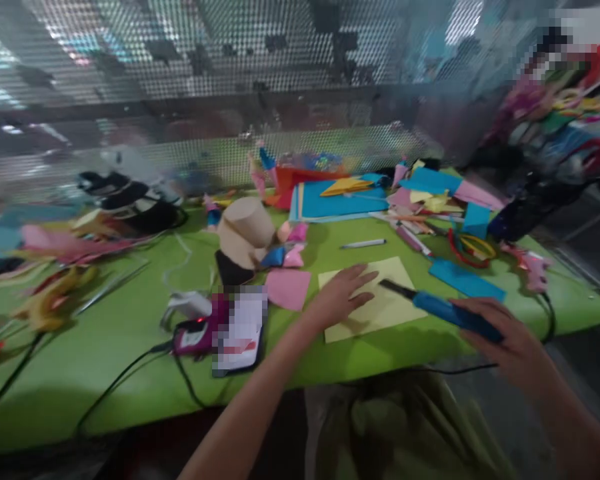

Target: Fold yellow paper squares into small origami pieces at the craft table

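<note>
On the pale yellow foam-like sheet [395,280], my left hand [344,293] lies with its fingers stretched out. My right hand [505,333] grips a blue-handled tool [445,310] with a dark, narrow tip, which hangs over the right part of the sheet and points toward my left fingers. A thin black cord [460,370] runs along the table edge below this hand. Blur hides the tip's exact kind. To the left of the sheet lies a pink piece [289,289], and behind it a white pen [363,244].
A phone [240,330] and a purple corded device [195,335] lie on the green tabletop [130,360]. Behind stand a beige roll [247,223] and blue sheets [340,200]. A blue strip [467,280], pens and rubber bands lie right. A mesh screen [230,60] borders the back.
</note>
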`<state>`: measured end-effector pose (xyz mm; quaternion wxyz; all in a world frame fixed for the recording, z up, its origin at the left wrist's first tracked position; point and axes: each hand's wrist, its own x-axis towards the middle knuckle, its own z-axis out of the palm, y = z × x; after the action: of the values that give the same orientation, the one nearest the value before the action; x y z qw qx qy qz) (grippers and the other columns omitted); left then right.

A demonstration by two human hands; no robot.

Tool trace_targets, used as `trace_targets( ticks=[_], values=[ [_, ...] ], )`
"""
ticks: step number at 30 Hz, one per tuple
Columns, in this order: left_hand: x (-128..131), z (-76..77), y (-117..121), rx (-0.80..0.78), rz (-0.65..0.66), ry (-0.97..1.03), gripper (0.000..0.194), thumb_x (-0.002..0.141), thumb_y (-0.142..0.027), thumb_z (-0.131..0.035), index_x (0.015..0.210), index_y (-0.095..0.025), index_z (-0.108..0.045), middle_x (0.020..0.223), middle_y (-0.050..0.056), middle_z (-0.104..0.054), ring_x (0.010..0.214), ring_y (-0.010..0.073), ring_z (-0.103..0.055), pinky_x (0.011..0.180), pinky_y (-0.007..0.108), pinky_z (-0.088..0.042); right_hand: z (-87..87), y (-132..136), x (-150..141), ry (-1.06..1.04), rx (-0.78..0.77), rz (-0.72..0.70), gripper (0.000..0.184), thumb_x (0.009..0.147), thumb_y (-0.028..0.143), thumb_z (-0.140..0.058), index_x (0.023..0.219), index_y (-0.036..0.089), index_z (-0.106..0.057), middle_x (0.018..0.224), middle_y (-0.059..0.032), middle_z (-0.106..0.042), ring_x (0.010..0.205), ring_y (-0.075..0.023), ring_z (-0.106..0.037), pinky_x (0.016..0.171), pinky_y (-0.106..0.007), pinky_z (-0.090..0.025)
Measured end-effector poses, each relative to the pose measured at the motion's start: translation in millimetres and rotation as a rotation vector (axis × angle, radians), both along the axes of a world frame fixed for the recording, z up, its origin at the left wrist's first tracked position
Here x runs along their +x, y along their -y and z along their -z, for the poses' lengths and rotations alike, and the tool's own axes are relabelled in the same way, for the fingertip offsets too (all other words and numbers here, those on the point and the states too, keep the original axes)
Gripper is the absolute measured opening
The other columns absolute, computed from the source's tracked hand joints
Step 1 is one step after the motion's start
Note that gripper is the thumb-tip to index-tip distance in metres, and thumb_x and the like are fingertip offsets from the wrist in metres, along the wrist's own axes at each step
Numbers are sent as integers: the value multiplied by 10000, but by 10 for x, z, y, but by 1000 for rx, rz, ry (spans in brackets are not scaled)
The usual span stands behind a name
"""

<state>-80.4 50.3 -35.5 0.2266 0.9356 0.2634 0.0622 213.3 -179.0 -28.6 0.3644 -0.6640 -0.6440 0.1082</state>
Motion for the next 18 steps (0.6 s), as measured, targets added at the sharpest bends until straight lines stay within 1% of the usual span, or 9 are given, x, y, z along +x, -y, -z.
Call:
trace_targets(
  ticks=[2,4,6,8,11,14,16,18],
  values=[
    [22,-53,-28,22,-52,0,593,1087,-451,-545,1652,-290,-463,1770,78,-366,1642,263,-342,1353,431,-263,-30,-49,356,101,79,200,420,991,458,-670,1372,287,-707,1289,-95,-709,1195,-288,-685,1096,-440,-522],
    [51,-144,-19,50,-95,-56,656,1053,-423,-602,1666,-258,-434,1763,101,-378,1640,299,-342,1360,482,-242,-4,-132,671,189,113,358,457,1019,501,-609,1374,228,-702,1319,-134,-696,1264,-308,-646,1139,-447,-479],
    [87,-251,8,44,-151,-134,731,1020,-415,-639,1683,-230,-393,1754,122,-391,1621,332,-370,1344,529,-264,85,-237,911,256,112,457,506,1028,538,-562,1395,212,-686,1398,-161,-662,1343,-322,-603,1176,-446,-444],
    [132,-345,24,22,-213,-188,797,977,-434,-683,1680,-203,-387,1730,146,-426,1588,364,-413,1307,550,-327,217,-334,1065,321,75,492,536,1038,540,-512,1420,197,-664,1413,-181,-650,1375,-330,-584,1181,-443,-439],
    [214,-429,-9,13,-269,-225,862,901,-451,-762,1636,-137,-441,1663,213,-493,1531,419,-465,1246,570,-396,418,-412,1169,362,28,500,529,1037,512,-494,1418,187,-664,1337,-209,-681,1354,-378,-586,1150,-514,-446],
    [289,-444,-99,-19,-304,-238,833,809,-432,-838,1518,-94,-560,1560,262,-567,1449,466,-523,1194,601,-426,539,-417,1174,491,51,520,528,1041,511,-484,1441,206,-645,1317,-205,-698,1356,-396,-587,1157,-544,-423],
    [326,-430,-161,-64,-318,-232,736,756,-413,-866,1394,-115,-650,1449,237,-656,1356,462,-595,1135,576,-478,559,-408,1136,578,118,542,541,1039,514,-493,1453,197,-639,1352,-205,-692,1348,-398,-603,1175,-538,-414],
    [346,-411,-206,-109,-311,-222,575,733,-399,-868,1239,-170,-724,1306,166,-745,1219,413,-680,1054,504,-538,539,-402,1069,598,185,549,538,1035,499,-520,1465,199,-639,1400,-198,-681,1355,-402,-610,1197,-538,-407]
  ],
)
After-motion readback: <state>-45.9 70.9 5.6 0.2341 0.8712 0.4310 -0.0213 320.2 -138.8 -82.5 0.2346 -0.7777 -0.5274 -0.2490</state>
